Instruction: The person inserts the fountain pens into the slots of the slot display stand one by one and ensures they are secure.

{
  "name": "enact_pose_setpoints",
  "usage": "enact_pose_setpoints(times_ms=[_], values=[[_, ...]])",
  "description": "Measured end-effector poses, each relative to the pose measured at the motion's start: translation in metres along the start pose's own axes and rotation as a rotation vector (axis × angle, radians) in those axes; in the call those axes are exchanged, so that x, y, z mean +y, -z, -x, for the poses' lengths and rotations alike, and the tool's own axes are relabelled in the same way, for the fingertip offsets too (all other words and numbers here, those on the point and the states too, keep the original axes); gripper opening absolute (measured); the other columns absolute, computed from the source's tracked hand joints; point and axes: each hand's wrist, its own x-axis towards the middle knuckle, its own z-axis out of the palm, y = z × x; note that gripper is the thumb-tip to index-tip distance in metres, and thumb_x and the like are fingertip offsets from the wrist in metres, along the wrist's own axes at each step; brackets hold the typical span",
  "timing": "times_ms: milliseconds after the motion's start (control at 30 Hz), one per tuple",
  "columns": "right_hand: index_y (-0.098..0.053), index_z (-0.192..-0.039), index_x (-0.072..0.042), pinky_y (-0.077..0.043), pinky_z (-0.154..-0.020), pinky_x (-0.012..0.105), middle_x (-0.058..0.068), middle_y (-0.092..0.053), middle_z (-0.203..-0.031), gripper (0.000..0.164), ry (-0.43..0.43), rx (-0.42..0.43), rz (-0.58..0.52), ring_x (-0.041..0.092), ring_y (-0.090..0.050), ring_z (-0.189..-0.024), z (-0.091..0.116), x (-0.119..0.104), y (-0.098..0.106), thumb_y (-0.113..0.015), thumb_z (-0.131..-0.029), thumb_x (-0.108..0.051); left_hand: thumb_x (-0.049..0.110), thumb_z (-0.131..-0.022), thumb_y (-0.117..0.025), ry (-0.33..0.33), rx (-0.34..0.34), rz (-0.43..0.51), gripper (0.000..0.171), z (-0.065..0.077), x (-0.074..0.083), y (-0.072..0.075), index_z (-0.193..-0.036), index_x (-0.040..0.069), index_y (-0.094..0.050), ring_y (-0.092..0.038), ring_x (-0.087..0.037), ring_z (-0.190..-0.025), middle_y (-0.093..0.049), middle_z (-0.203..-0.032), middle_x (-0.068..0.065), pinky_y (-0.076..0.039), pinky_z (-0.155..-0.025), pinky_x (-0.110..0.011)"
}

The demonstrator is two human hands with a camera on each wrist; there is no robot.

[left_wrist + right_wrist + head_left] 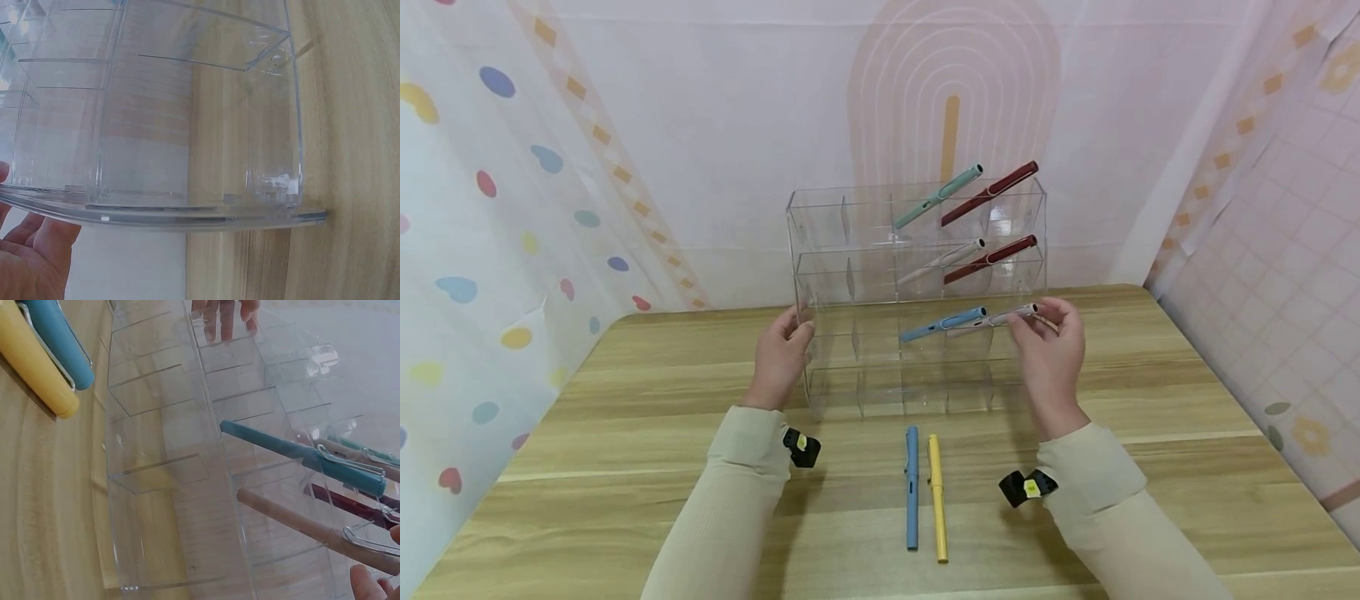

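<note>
A clear acrylic pen rack [880, 375] with stepped tiers of compartments stands on the table. My left hand [781, 354] grips its left side panel; in the left wrist view, the fingers [47, 247] lie outside that panel [206, 215]. At the rack's right end, my right hand [1051, 358] pinches the cap end of a pale pinkish pen [981, 323] lying in a lower tier. Beside that pen rests a blue pen [943, 325]. Higher up are a whitish pen [940, 262], a mint green pen [938, 197] and two dark red pens [988, 196], all leaning in compartments.
In front of the rack, another blue pen [912, 492] and a yellow pen [937, 500] lie side by side on the wooden table [625, 467]. Patterned curtains [737, 125] hang behind and at both sides. The rack's left compartments hold no pens.
</note>
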Motion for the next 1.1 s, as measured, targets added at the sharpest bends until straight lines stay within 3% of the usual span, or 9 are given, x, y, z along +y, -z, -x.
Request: enact_pose_setpoints(times_ms=[133, 333, 567, 733, 900, 1100], values=[[-0.043, -0.118, -0.006, -0.049, -0.081, 0.016, 0.001, -0.044, -0.108, 0.038, 0.013, 0.001, -0.010, 0.013, -0.056, -0.099, 0.006, 0.000, 0.007, -0.063, -0.087, 0.003, 0.018, -0.101, -0.042, -0.005, 0.000, -0.003, 0.049, 0.000, 0.001, -0.001, -0.149, 0.013, -0.037, -0.043, -0.029, -0.131, -0.044, -0.146, -0.014, -0.044, -0.100, -0.048], [-0.044, -0.117, 0.001, -0.048, -0.077, 0.013, 0.001, -0.046, -0.106, 0.035, -0.043, -0.043, 0.073, 0.007, -0.056, -0.093, 0.018, 0.004, 0.017, -0.061, -0.087, 0.005, 0.018, -0.101, -0.042, -0.003, 0.008, -0.023, 0.049, 0.000, 0.002, -0.001, -0.149, 0.013, -0.038, -0.046, -0.027, -0.126, -0.046, -0.143, -0.015, -0.045, -0.097, -0.046], [-0.045, -0.117, 0.003, -0.047, -0.079, 0.012, 0.010, -0.049, -0.114, 0.032, -0.124, -0.190, 0.224, 0.003, -0.055, -0.094, 0.033, 0.014, 0.021, -0.061, -0.090, 0.003, 0.018, -0.101, -0.042, -0.001, 0.008, -0.014, 0.048, -0.001, 0.002, -0.001, -0.148, 0.014, -0.039, -0.047, -0.025, -0.122, -0.047, -0.142, -0.017, -0.046, -0.095, -0.043], [-0.047, -0.121, 0.003, -0.047, -0.078, 0.014, 0.017, -0.050, -0.121, 0.035, -0.177, -0.322, 0.324, 0.015, -0.056, -0.103, 0.044, 0.022, 0.022, -0.062, -0.090, -0.002, 0.019, -0.101, -0.042, -0.004, 0.013, -0.039, 0.047, -0.001, 0.002, -0.002, -0.148, 0.015, -0.040, -0.048, -0.025, -0.117, -0.050, -0.139, -0.016, -0.047, -0.090, -0.039], [-0.049, -0.121, 0.003, -0.049, -0.080, 0.022, 0.021, -0.051, -0.122, 0.035, -0.195, -0.429, 0.393, 0.029, -0.057, -0.109, 0.053, 0.032, 0.018, -0.061, -0.088, -0.002, 0.018, -0.101, -0.042, -0.002, 0.005, -0.002, 0.048, 0.000, 0.002, -0.002, -0.149, 0.015, -0.038, -0.046, -0.026, -0.125, -0.045, -0.144, -0.016, -0.045, -0.098, -0.045], [-0.053, -0.122, 0.004, -0.051, -0.076, 0.032, 0.020, -0.054, -0.117, 0.040, -0.203, -0.523, 0.479, 0.026, -0.061, -0.098, 0.060, 0.041, 0.012, -0.066, -0.085, -0.002, 0.018, -0.101, -0.042, -0.006, 0.002, 0.008, 0.048, 0.001, 0.001, -0.001, -0.149, 0.015, -0.038, -0.044, -0.028, -0.129, -0.044, -0.145, -0.016, -0.043, -0.100, -0.048]])
